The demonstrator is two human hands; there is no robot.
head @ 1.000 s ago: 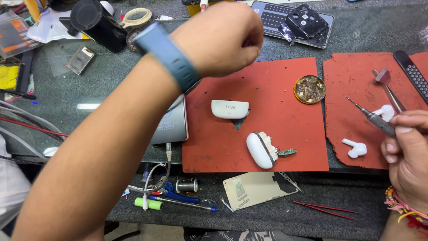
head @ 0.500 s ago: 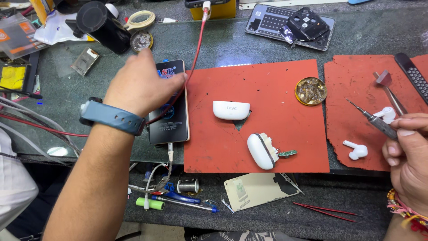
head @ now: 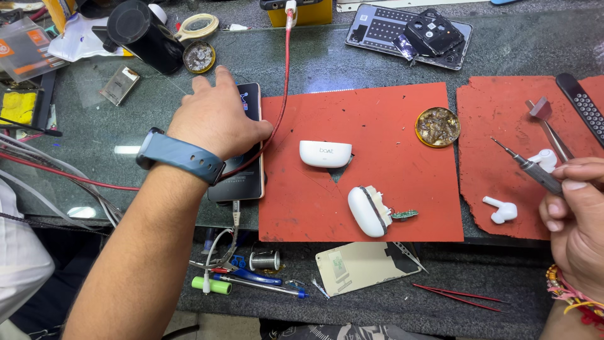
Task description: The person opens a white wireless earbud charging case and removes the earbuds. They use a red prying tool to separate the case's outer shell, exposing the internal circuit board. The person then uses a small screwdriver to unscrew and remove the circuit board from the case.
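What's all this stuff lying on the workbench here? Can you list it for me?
Mats: two, red, centre and right.
Phone: one, dark, under the left hand.
Cable: one, red, over the phone.
Earbud case halves: two, white, centre mat.
Earbuds: two, white, right mat.
Round tin: one, brassy, mat corner.
Tape roll: one, beige, top left.
Tweezers: one, red, front edge.
Left hand: resting on the phone.
Right hand: holding a screwdriver.

A smartphone (head: 242, 160) lies left of the red mat, its dark screen mostly under the left hand (head: 217, 119). A clear plastic package with an orange label (head: 22, 47) sits far left. Top right lies what may be a phone back panel (head: 377, 28).
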